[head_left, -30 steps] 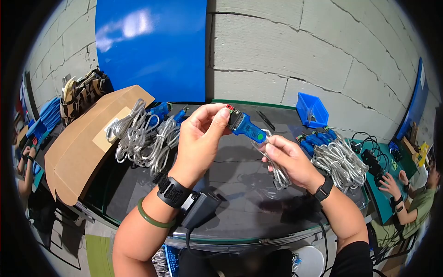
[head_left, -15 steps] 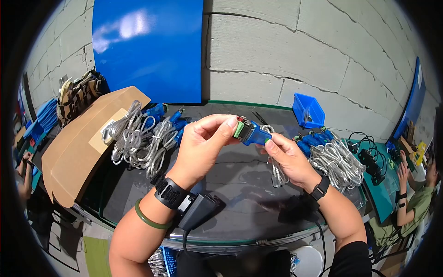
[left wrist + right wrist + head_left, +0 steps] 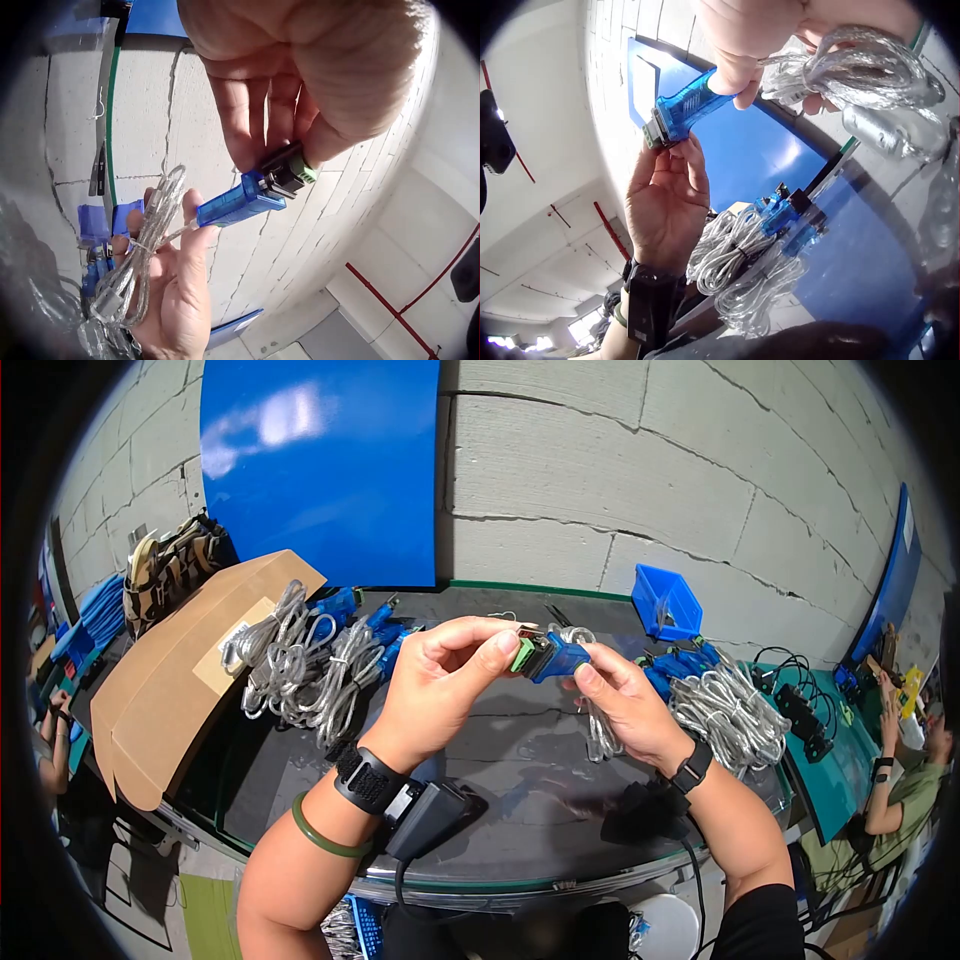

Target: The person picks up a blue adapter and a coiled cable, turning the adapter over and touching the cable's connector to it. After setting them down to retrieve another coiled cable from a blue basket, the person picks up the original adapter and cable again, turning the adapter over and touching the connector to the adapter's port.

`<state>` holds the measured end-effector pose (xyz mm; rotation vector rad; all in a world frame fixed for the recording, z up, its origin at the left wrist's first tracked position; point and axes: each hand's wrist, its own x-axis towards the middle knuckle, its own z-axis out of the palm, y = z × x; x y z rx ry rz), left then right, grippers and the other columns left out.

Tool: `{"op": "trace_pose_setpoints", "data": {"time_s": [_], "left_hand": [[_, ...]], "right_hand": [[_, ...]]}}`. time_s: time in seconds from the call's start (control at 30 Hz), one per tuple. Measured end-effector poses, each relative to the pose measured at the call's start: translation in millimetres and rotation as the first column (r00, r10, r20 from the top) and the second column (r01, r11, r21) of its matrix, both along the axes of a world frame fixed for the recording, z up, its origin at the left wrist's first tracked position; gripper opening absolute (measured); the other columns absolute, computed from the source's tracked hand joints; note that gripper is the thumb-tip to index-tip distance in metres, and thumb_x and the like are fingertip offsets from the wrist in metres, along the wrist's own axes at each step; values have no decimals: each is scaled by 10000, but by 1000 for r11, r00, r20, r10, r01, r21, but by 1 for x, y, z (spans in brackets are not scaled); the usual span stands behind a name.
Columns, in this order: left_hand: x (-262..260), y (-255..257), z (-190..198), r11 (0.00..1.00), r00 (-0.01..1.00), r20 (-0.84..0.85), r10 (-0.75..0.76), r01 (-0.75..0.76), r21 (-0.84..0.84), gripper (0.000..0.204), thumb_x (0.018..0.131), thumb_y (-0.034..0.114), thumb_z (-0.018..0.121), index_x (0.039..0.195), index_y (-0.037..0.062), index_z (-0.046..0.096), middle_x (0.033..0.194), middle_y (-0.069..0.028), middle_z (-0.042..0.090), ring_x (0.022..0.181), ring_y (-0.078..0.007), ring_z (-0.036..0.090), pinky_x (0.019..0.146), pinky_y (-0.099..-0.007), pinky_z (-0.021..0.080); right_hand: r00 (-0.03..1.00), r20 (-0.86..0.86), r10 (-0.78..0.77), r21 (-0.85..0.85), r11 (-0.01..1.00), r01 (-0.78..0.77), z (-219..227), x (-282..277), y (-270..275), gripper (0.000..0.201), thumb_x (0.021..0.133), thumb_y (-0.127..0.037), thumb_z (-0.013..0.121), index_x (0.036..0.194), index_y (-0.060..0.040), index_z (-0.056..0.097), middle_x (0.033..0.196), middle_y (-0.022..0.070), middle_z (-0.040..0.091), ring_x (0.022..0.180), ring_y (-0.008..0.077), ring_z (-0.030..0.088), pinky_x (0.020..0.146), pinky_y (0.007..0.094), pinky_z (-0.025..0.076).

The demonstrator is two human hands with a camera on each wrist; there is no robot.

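Observation:
A translucent blue connector (image 3: 562, 660) is held up over the table between both hands. My left hand (image 3: 440, 675) pinches the black end piece with a green terminal block (image 3: 522, 655) between thumb and fingers. The cable end of the blue housing (image 3: 232, 206) is pinched by my right hand (image 3: 632, 705). A tied coil of clear-sheathed silver cable (image 3: 855, 71) hangs at my right hand, behind the fingers in the head view. In the left wrist view the black piece (image 3: 286, 171) sits against the metal mouth of the blue housing.
Bundled cables with blue connectors lie at left (image 3: 340, 680) and right (image 3: 735, 715). A cardboard box (image 3: 180, 690) stands at the left, a blue bin (image 3: 667, 603) at the back right. Another person (image 3: 900, 800) sits at the far right beside black parts (image 3: 802, 720).
Both hands first lowered and turned the connector, bringing the green terminal block into view. Since half a second ago it has tilted slightly; both hands still hold it.

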<state>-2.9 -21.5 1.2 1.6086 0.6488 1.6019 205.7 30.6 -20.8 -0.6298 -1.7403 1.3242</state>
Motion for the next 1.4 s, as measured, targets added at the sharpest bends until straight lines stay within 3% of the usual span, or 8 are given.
{"op": "trace_pose_setpoints", "data": {"time_s": [0.1, 0.17, 0.57, 0.8, 0.87, 0.93, 1.1, 1.4], "left_hand": [[0, 0, 0, 1000, 1000, -2, -5, 5, -9, 208, 868, 156, 587, 991, -6, 631, 894, -53, 641, 810, -89, 580, 735, -239, 486], [0, 0, 0, 1000, 1000, -4, -6, 6, 1, 204, 868, 152, 587, 992, -3, 632, 895, -51, 642, 809, -86, 578, 733, -233, 480], [0, 2, -2, 998, 999, -39, -25, 27, 53, 198, 872, 143, 579, 1010, 10, 629, 925, -42, 633, 838, -71, 556, 736, -217, 452], [1, 4, -4, 999, 1000, -11, -29, 30, 31, 247, 885, 162, 561, 1082, 17, 593, 940, -33, 617, 845, -78, 554, 750, -229, 461], [5, -2, 0, 999, 999, 8, -43, 43, 14, 274, 885, 168, 561, 1117, 22, 573, 956, -35, 612, 848, -81, 555, 757, -236, 466], [6, -2, 0, 998, 998, 4, -58, 58, 13, 351, 885, 186, 561, 1200, 37, 518, 990, -40, 600, 856, -90, 560, 772, -252, 479], [5, 0, -1, 993, 993, 43, -113, 114, -32, 314, 886, 180, 559, 1160, 29, 541, 987, -41, 600, 863, -90, 563, 776, -256, 486], [6, -1, -2, 983, 984, 55, -169, 173, -66, 288, 860, 173, 600, 1105, 26, 563, 960, -41, 600, 870, -95, 573, 777, -259, 497]], "right_hand": [[1000, -7, 12, -4, 1000, -12, -1, 1, 2, 385, 889, -279, 557, 1169, -17, 520, 935, -18, 405, 747, 55, 390, 684, 205, 361], [998, 53, 21, 31, 999, -23, -2, 3, 3, 388, 906, -306, 519, 1200, -55, 485, 1030, -16, 533, 897, 69, 487, 759, 227, 396], [999, 42, 26, 53, 998, -28, -1, 2, 2, 394, 902, -299, 527, 1215, -66, 477, 1062, -8, 528, 923, 81, 488, 772, 236, 398], [999, 42, 2, 58, 998, -4, -5, 3, 6, 399, 909, -332, 504, 1197, -56, 484, 1030, -2, 545, 907, 74, 497, 765, 233, 406], [1000, -6, -3, -26, 1000, 2, -2, 3, 5, 373, 914, -331, 497, 1100, -10, 534, 939, 10, 449, 797, 67, 451, 719, 219, 395], [1000, -15, 0, -43, 999, 0, 0, 4, 4, 373, 921, -340, 478, 1074, -6, 535, 947, 15, 450, 821, 70, 461, 729, 221, 399], [1000, -24, -10, -66, 998, 9, 5, 3, 0, 389, 933, -363, 441, 1032, 0, 540, 940, 9, 453, 877, 76, 479, 751, 223, 404], [1000, -15, 15, -116, 993, -16, 5, 8, 4, 424, 930, -427, 407, 1025, -31, 526, 894, 14, 519, 780, 77, 446, 748, 241, 408]]}}
